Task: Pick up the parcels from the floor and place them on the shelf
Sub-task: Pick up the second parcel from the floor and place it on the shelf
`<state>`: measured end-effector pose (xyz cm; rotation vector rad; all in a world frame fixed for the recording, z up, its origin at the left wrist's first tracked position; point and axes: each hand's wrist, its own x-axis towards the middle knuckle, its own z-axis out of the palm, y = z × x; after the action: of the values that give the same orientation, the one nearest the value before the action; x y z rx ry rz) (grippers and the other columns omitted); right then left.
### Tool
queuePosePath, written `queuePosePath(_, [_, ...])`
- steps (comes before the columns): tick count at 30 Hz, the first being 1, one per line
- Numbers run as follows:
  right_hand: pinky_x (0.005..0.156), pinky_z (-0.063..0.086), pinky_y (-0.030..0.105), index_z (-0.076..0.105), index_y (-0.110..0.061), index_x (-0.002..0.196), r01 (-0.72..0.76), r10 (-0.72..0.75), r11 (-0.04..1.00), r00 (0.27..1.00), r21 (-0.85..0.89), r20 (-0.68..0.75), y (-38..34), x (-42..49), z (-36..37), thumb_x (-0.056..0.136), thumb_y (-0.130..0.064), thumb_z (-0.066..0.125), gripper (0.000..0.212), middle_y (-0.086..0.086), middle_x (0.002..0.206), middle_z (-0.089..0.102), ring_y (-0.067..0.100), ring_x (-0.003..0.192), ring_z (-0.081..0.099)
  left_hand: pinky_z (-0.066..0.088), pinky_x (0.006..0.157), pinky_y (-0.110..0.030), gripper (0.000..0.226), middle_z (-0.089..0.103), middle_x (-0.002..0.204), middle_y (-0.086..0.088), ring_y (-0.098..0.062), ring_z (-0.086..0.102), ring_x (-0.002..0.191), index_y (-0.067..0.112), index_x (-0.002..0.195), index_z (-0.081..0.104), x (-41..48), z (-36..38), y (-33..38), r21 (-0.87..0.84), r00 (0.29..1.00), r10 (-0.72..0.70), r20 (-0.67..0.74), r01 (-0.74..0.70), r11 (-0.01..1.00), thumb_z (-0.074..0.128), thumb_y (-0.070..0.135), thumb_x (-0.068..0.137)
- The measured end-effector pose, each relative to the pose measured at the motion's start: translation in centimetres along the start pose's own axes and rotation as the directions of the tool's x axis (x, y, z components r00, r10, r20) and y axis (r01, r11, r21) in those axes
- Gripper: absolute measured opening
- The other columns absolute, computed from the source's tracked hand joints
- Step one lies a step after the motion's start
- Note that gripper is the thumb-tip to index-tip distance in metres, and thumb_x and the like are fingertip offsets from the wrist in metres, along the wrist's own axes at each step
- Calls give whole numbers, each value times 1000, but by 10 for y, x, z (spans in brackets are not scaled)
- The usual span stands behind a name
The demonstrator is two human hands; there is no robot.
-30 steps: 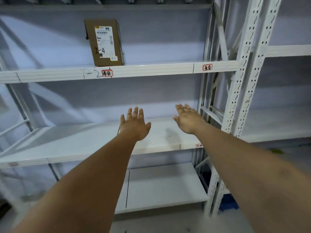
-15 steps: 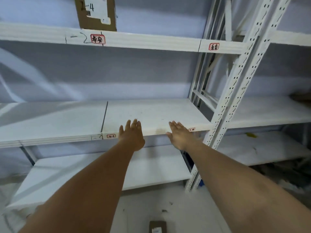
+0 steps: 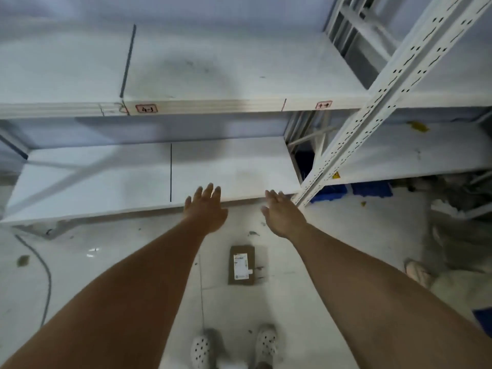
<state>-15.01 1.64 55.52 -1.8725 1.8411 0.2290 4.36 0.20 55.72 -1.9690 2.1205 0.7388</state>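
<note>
The view has dropped from the top shelf w/ its box down to the floor, so now a small brown parcel lies flat there, between & below the left hand & right hand, both spread wide, empty, prob. next to grab.

I'm looking into a warehouse or parcel storeroom: white metal shelving with perforated uprights, red-bordered handwritten slot labels on the shelf edge, blue plastic bins beneath, and a labelled brown parcel lying on the scuffed, littered floor.
</note>
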Motion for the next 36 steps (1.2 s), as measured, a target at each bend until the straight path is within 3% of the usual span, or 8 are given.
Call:
queuePosePath(3, [124, 8, 38, 13, -6, 154, -96, 95, 992, 995, 81, 20, 19, 21, 55, 103, -32, 23, 58, 9, 164, 10, 27, 152, 1, 18, 122, -46, 66, 11, 165, -7, -30, 12, 152, 16, 157, 14, 18, 64, -11, -157, 992, -87, 92, 101, 982, 41, 37, 99])
queuePosePath(9, [121, 18, 38, 23, -15, 152, -64, 38, 988, 983, 139, 180, 56, 50, 169, 102, -37, 25, 56, 5, 164, 11, 20, 151, 14, 11, 123, -45, 69, -1, 166, -3, -24, 0, 153, 15, 157, 9, 41, 177, -29, 111, 956, -19, 294, -14, 994, 39, 36, 99])
queuePosePath(12, [118, 25, 41, 27, -13, 150, -9, -19, 994, 964, 106, 266, 77, 70, 238, 97, -46, 12, 64, 9, 162, 18, 24, 149, 21, 9, 123, -44, 70, -1, 166, -4, -24, 0, 153, 13, 157, 8, 57, 235, -37, 151, 934, -25, 356, -31, 988, 40, 33, 99])
queuePosePath(17, [118, 27, 41, 36, -12, 146, -148, 85, 972, 946, 184, 312, 110, 90, 322, 100, -36, 28, 53, 7, 158, 29, 24, 146, 27, 14, 123, -43, 69, 4, 166, -5, -24, 5, 153, 14, 157, 10, 81, 322, -51, 111, 906, -71, 418, 26, 993, 40, 33, 98])
queuePosePath(23, [121, 21, 38, 22, -11, 152, -336, 204, 911, 871, 239, 447, 148, 121, 449, 102, -36, 29, 57, 9, 160, 24, 24, 148, 24, 18, 122, -41, 69, 10, 165, -6, -26, 11, 152, 11, 157, 12, 118, 434, -85, 100, 866, -112, 488, 72, 992, 41, 34, 98])
queuePosePath(27, [119, 17, 33, 21, -10, 153, -507, 311, 794, 813, 335, 492, 163, 144, 517, 103, -33, 29, 56, 9, 162, 20, 22, 149, 20, 19, 122, -42, 71, 9, 165, -7, -27, 12, 152, 10, 156, 12, 144, 502, -108, 88, 829, -149, 540, 121, 989, 43, 34, 97])
queuePosePath(31, [113, 28, 31, 25, -9, 151, -672, 436, 567, 736, 477, 518, 178, 175, 562, 102, -26, 36, 53, 11, 156, 33, 28, 143, 34, 29, 116, -40, 70, 26, 161, -10, -30, 28, 147, 10, 154, 22, 175, 553, -114, -94, 811, -219, 542, 317, 944, 51, 31, 94])
queuePosePath(36, [94, 32, 25, 22, -11, 152, -681, 517, 303, 705, 667, 485, 190, 223, 591, 100, -22, 42, 58, 10, 156, 33, 24, 133, 42, 27, 114, -32, 68, 30, 159, -9, -27, 33, 144, 13, 154, 26, 214, 595, -109, -435, 737, -273, 618, 610, 662, 57, 26, 95])
